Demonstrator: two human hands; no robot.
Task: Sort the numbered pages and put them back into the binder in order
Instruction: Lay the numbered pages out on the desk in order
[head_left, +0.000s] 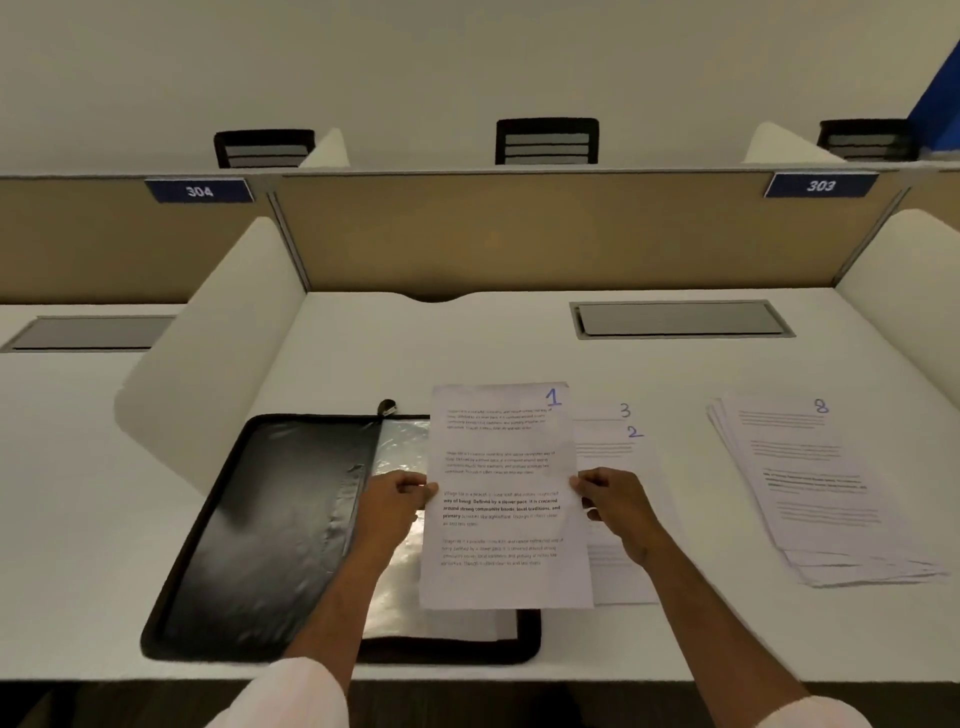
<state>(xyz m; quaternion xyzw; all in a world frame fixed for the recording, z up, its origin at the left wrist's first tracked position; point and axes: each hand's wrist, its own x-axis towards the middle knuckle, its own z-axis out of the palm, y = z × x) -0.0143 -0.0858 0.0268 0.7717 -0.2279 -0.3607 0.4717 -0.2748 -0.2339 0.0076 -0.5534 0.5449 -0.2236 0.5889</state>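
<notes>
- While the left fingers (415, 487) pinch the left edge of page 1 (503, 499) and the right fingers (586, 484) pinch its right edge, both thumbs lie on the printed face, so each hand grips the sheet at about mid-height.
- The left hand (397, 501) is over the binder's clear sleeve (400, 447); the right hand (615, 501) is over the pages beside it.
- Page 1 faces the person, its long axis running near to far, with the handwritten number at the far right corner and the text upright.
- It is held over the right half of the open black binder (270, 519), which lies flat near the desk (467, 343) edge.
- Page 2 (618, 452) and page 3 (602, 411) lie staggered just right of it, and a fanned pile topped by page 8 (810, 478) sits well apart, further right.
- Sorting looks started, with the low numbers pulled out; filing seems to be beginning with page 1, and the pile remains. Whether the sleeve already holds a sheet cannot be told.
</notes>
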